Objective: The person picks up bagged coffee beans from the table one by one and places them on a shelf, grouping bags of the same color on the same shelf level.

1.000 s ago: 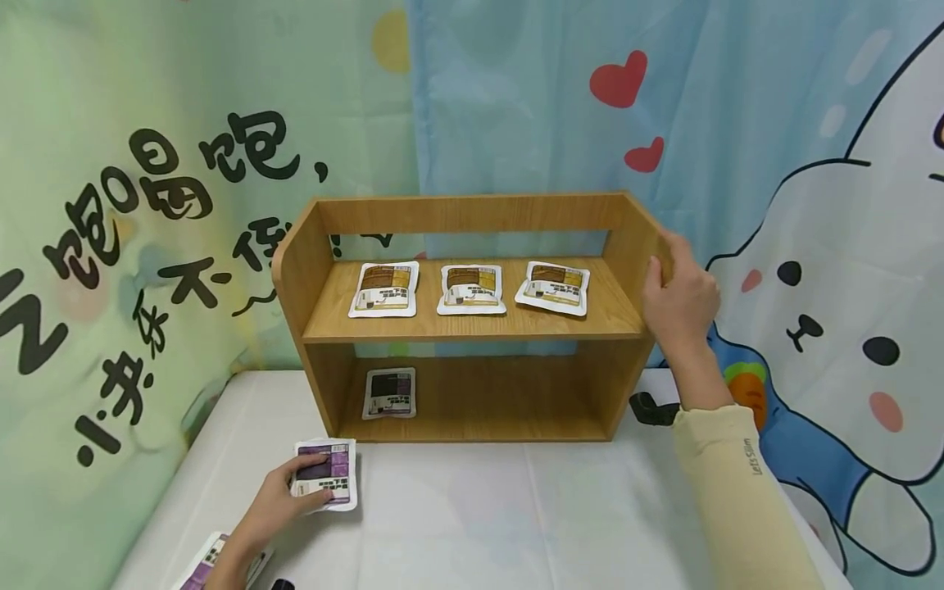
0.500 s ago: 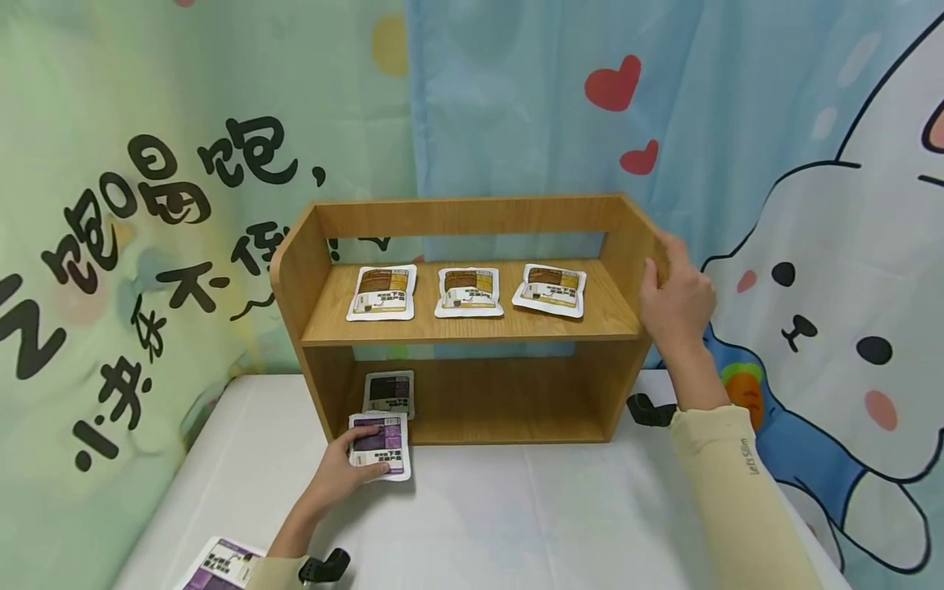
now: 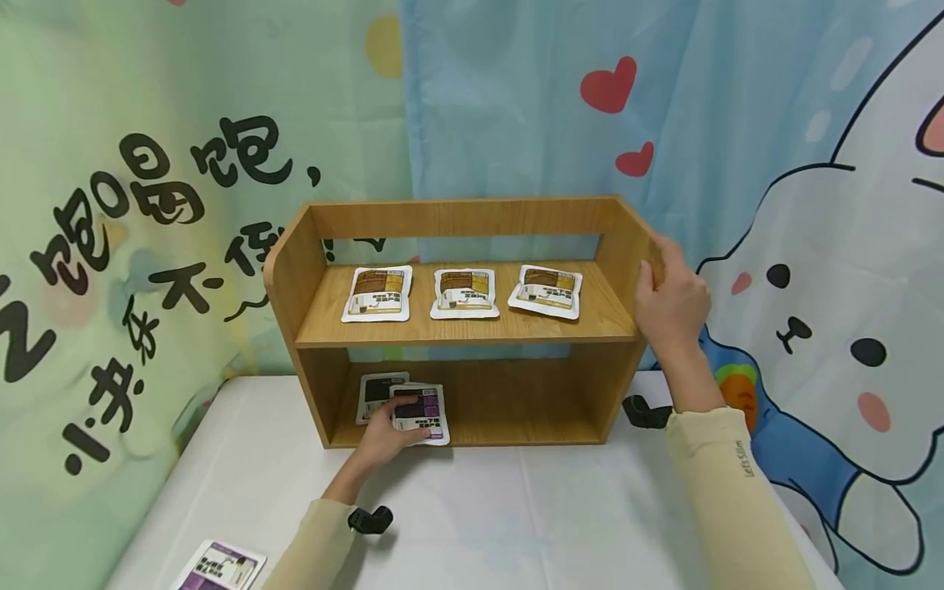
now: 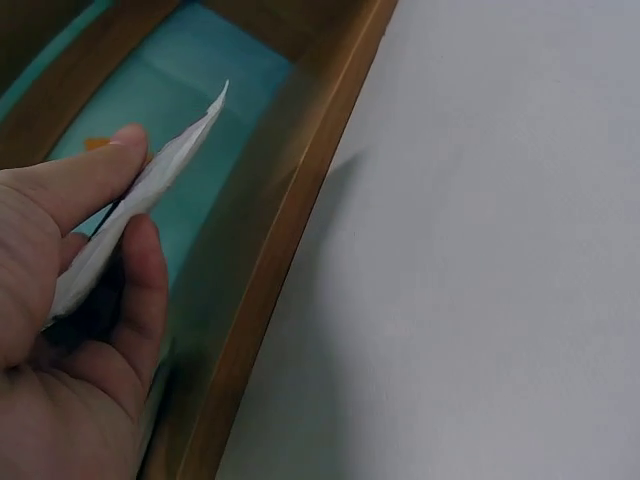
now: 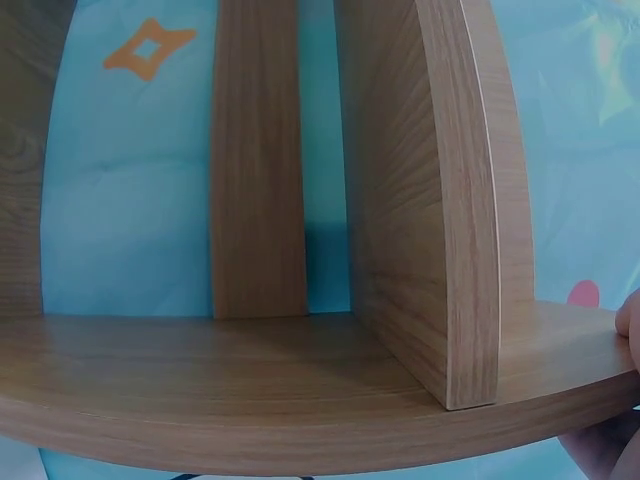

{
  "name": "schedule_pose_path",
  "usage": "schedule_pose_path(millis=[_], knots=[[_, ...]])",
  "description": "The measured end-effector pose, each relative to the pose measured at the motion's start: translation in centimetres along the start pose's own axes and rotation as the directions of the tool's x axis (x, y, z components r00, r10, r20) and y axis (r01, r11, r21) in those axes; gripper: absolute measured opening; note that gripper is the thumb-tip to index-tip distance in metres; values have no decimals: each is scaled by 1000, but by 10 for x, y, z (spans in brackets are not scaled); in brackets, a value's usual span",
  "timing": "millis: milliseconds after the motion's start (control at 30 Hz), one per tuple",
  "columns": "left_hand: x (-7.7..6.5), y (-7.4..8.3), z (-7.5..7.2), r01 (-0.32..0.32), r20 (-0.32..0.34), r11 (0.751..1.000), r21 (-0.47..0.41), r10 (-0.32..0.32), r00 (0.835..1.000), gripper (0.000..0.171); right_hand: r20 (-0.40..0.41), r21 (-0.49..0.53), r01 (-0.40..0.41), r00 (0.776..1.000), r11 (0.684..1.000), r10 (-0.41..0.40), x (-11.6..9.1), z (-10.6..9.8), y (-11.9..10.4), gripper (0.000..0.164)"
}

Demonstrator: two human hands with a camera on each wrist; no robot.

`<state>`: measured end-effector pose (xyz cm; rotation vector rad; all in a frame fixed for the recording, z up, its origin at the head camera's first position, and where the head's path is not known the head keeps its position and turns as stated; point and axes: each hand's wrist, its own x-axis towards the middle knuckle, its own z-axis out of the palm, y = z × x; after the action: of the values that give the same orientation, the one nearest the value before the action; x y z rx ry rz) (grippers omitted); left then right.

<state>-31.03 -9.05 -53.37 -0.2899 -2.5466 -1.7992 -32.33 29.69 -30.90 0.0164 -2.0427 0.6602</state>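
Note:
My left hand [image 3: 383, 438] pinches a white-edged purple pouch [image 3: 422, 415] by its left side, at the front of the lower shelf. In the left wrist view the pouch [image 4: 150, 190] appears edge-on between thumb and fingers, above the shelf board. Behind it, partly covered, a dark-labelled pouch [image 3: 374, 397] lies at the lower shelf's left end. My right hand [image 3: 673, 303] grips the right side panel of the wooden shelf [image 3: 465, 338]; only its fingertips [image 5: 630, 320] show in the right wrist view. Three brown-and-yellow pouches, left [image 3: 377, 294], middle [image 3: 464, 294] and right [image 3: 546, 292], lie on the upper shelf.
Another purple-and-white pouch [image 3: 219, 567] lies on the white table [image 3: 516, 524] at the front left. Printed curtains [image 3: 509, 115] hang behind the shelf. A black wrist device [image 3: 370, 520] sits on the left forearm, another [image 3: 646, 412] by the right.
My left hand has carried the purple pouch right and forward from the table's left side to the lower shelf. My right hand keeps its hold on the side panel.

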Motion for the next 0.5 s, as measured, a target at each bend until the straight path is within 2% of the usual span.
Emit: schedule_pose_path(millis=[100, 267, 500], knots=[[10, 3, 9, -18, 24, 1000, 11, 17, 1000, 63, -9, -7, 3, 1000, 1000, -3, 0, -1, 0, 36], [27, 7, 21, 4, 66, 1000, -7, -4, 998, 65, -21, -9, 11, 1000, 1000, -11, 1, -2, 1, 35], [45, 7, 34, 42, 119, 995, -87, -31, 992, 68, 2, -9, -11, 1000, 1000, 11, 0, 1, 2, 36]])
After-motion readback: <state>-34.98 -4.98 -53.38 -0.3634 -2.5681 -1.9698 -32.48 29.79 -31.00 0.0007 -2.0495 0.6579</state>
